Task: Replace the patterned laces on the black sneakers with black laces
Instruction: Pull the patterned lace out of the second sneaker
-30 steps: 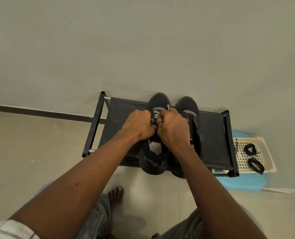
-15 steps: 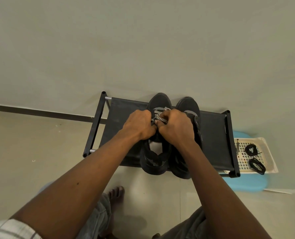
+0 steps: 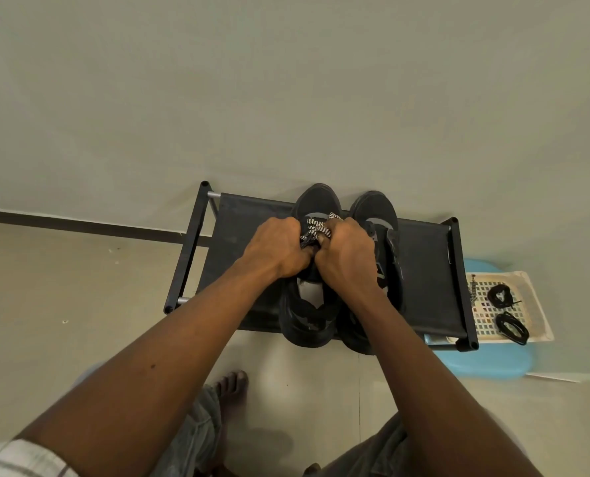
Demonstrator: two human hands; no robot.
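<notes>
**Head view, nearest first.** A bare foot rests on the floor below both forearms, which reach forward to a low rack with a dark fabric shelf.

The left hand and right hand meet knuckle to knuckle over the laced sneaker. Each has its fingers curled round a run of the patterned lace, whose black-and-white crossings show between and just beyond the two fists. The fingertips are hidden, so which eyelet is being worked cannot be told. The second sneaker stands touching the first, on its right in the view; its lacing is too dark to read.

**Handling, as a judgement.**
- The lace is probably a light, limp woven cord that bears pulling but not pushing. It is best taken close to the eyelet and drawn out one crossing at a time.
- Its stiffer tips would be the place to hold for threading.
- The sneaker looks light, with a soft upper. It may slide or lift on the fabric shelf unless one hand steadies it.

Beyond the rack's right end, a pale perforated basket sits on a blue stool. It holds two coiled black laces, well apart from the hands and not yet taken up. A plain wall closes the scene behind.
</notes>
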